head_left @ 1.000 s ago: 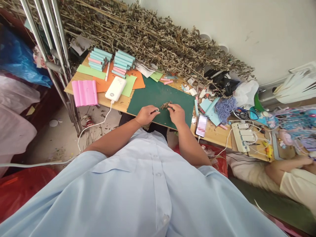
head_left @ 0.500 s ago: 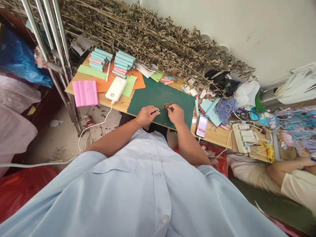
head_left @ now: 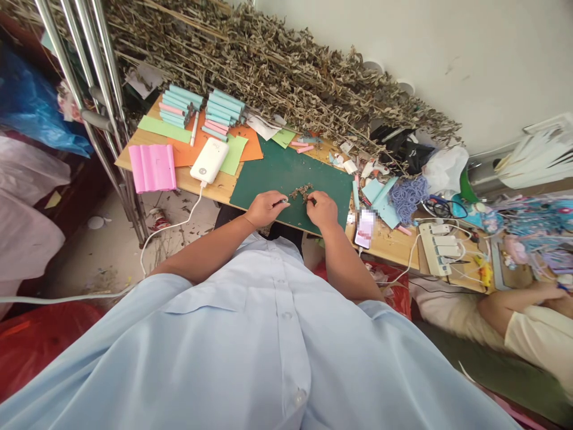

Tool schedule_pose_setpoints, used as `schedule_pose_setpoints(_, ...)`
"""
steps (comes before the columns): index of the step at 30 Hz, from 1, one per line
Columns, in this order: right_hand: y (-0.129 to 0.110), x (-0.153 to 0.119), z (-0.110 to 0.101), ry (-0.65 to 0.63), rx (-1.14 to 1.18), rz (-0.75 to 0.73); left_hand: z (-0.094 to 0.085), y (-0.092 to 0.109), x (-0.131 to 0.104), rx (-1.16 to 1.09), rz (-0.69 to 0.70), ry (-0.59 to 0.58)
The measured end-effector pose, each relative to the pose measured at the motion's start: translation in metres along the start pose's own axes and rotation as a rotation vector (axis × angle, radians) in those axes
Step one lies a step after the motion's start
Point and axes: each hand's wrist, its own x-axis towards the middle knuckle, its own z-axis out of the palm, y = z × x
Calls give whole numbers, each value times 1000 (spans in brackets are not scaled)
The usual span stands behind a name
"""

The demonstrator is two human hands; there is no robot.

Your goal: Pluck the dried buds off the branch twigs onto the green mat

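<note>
Over the near edge of the dark green mat (head_left: 268, 167), my left hand (head_left: 267, 208) is closed around a small pale, round-ended thing (head_left: 284, 201); most of it is hidden in the fingers. To its right, my right hand (head_left: 323, 210) pinches at the near side of a small heap of crumbled dried leaves (head_left: 301, 190). Bits of leaf show at its fingertips. The heap lies on the mat between and just beyond both hands.
Long dried plant stalks (head_left: 286, 71) lie along the back. At left are stacked blue and pink paper rolls (head_left: 224, 107), a white power bank (head_left: 209, 160) and pink paper (head_left: 153, 168). A phone (head_left: 366, 228) and power strip (head_left: 436, 249) lie right, near another person's arm (head_left: 505, 307).
My right hand has shifted slightly right and towards me, uncovering more of the leaf heap. The left hand stays almost where it was, still closed.
</note>
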Motion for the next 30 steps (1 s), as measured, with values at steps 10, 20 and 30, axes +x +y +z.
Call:
schedule_pose_setpoints(10,16,-1,-6,-13,107,68,-1,2,0,-4,-7,-10)
schedule_pose_setpoints(20,33,-14,1,46,186,34,0,-1,0,10,-6,-11)
schedule_pose_setpoints(30,24,-15,-3,80,91,148,0,-1,0,22,-15,-7)
